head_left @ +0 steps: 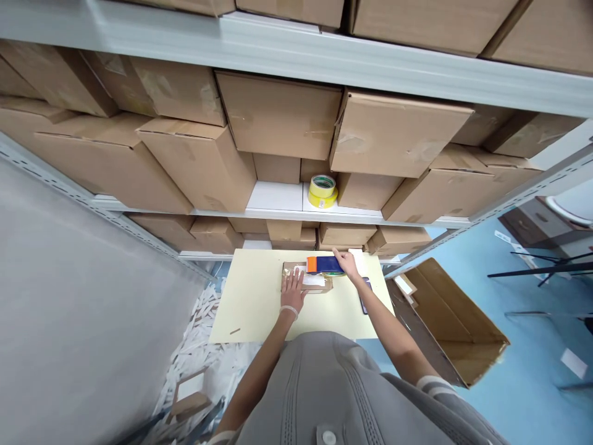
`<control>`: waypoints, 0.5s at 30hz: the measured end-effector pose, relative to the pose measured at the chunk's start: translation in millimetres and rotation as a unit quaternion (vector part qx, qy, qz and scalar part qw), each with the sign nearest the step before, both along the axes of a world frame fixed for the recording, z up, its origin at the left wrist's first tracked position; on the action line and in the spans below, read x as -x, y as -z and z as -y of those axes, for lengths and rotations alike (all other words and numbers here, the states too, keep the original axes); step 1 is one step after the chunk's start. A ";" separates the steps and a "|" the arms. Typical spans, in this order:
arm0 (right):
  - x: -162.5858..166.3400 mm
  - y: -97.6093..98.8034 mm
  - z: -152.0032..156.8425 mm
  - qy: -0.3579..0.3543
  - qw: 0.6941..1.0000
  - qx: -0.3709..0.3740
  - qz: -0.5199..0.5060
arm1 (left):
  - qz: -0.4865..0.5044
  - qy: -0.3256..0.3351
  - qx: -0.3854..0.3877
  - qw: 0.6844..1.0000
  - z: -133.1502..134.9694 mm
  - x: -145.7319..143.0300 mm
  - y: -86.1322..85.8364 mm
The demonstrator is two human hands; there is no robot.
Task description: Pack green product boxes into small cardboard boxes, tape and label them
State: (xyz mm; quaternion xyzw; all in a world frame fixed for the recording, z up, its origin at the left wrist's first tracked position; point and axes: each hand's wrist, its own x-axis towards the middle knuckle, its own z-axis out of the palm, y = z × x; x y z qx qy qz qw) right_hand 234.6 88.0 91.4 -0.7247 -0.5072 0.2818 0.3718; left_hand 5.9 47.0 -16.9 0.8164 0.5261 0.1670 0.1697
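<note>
A small cardboard box (319, 288) with a white label (313, 280) on top lies on the pale yellow table (252, 284). Flat on the box's left part rests my left hand (293, 289), its fingers stretched out and a bracelet round the wrist. My right hand (347, 264) is wrapped round a blue and orange tape dispenser (327, 264). The dispenser's orange end lies over the box's upper edge, and part of a tape roll shows beneath it. Just right of the box, a phone (365, 295) lies partly under my right forearm.
Metal shelves (278, 213) full of cardboard boxes (282, 117) rise behind the table. Two stacked yellow tape rolls (323, 190) sit on one shelf. A large open carton (456, 327) stands on the floor at right. Paper strips (199, 334) litter the floor at left.
</note>
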 end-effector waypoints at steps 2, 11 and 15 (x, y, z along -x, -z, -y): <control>-2.1 10.2 4.8 0.010 1.000 -0.005 0.005 | 0.020 -0.003 0.018 1.000 -1.6 0.3 -1.9; -6.7 28.3 11.6 0.047 0.998 -0.041 0.013 | 0.474 -0.173 0.362 0.784 -41.3 -6.2 -40.4; -5.7 28.7 10.8 0.039 0.998 -0.040 0.020 | 0.514 -0.195 0.442 0.709 -54.3 -20.8 -47.7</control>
